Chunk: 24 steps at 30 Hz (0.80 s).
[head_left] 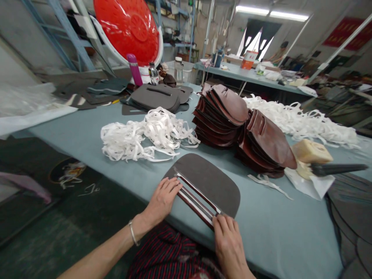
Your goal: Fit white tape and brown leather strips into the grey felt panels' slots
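Observation:
A dark grey rounded leather panel (207, 176) lies flat at the table's front edge. A long slot runs across it, bordered by brown leather and white tape. Along its near side is a brown strip (195, 205) with white tape on it. My left hand (165, 197) has its fingers closed over the strip's left end, thumb hidden. At the opposite end, my right hand (229, 238) grips the strip and the panel's edge with bent fingers. Beyond the panel stand stacks of brown leather pieces (264, 135), and a tangle of white tape strips (124, 141) lies to their left.
A yellowish block (312, 151) and a black-handled tool (338, 168) lie on the right. Grey panels (157, 97) are stacked at the back, near a purple bottle (134, 69). More white strips (305, 120) lie back right. A red basin (130, 29) stands behind.

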Each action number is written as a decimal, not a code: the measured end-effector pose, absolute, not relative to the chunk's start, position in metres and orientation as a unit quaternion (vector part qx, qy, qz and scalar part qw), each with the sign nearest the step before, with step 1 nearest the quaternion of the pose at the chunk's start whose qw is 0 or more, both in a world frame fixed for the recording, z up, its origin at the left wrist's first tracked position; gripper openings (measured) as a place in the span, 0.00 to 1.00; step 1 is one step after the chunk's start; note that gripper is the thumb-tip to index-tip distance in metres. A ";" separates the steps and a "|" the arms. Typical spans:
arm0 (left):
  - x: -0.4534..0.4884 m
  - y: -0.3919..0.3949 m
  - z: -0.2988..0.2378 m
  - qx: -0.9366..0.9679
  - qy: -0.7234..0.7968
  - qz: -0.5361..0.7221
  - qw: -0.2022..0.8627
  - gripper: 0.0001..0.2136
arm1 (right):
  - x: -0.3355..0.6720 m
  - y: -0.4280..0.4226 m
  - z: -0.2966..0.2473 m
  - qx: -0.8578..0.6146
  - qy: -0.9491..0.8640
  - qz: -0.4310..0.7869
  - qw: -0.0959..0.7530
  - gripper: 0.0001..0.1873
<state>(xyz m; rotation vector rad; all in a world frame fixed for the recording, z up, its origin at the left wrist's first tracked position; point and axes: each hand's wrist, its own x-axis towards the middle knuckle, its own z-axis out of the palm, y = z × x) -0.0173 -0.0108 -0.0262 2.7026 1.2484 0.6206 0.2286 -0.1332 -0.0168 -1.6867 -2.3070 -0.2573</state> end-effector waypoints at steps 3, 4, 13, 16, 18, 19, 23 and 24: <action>0.006 -0.028 -0.019 0.906 0.374 0.193 0.048 0.20 | 0.217 -0.121 -0.015 -0.606 -0.775 -0.092 0.152 0.14; 0.014 -0.034 -0.018 0.916 0.353 0.186 0.049 0.22 | 0.211 -0.117 -0.016 -0.600 -0.778 -0.098 0.155 0.18; 0.014 -0.021 -0.016 0.915 0.373 0.152 0.018 0.26 | 0.204 -0.118 -0.029 -0.561 -0.807 -0.110 0.146 0.33; 0.006 -0.012 -0.017 0.906 0.391 0.160 -0.004 0.26 | 0.219 -0.126 -0.030 -0.545 -0.819 -0.124 0.126 0.32; 0.002 -0.009 -0.018 0.904 0.394 0.167 -0.009 0.26 | 0.226 -0.132 -0.031 -0.537 -0.826 -0.133 0.106 0.32; 0.001 -0.008 -0.019 0.904 0.392 0.169 -0.007 0.25 | 0.228 -0.134 -0.032 -0.536 -0.827 -0.135 0.098 0.32; -0.007 -0.005 -0.020 0.900 0.395 0.183 0.030 0.25 | 0.227 -0.136 -0.029 -0.550 -0.816 -0.124 0.128 0.28; -0.009 -0.004 -0.021 0.892 0.405 0.194 0.041 0.25 | 0.225 -0.133 -0.027 -0.559 -0.807 -0.112 0.152 0.25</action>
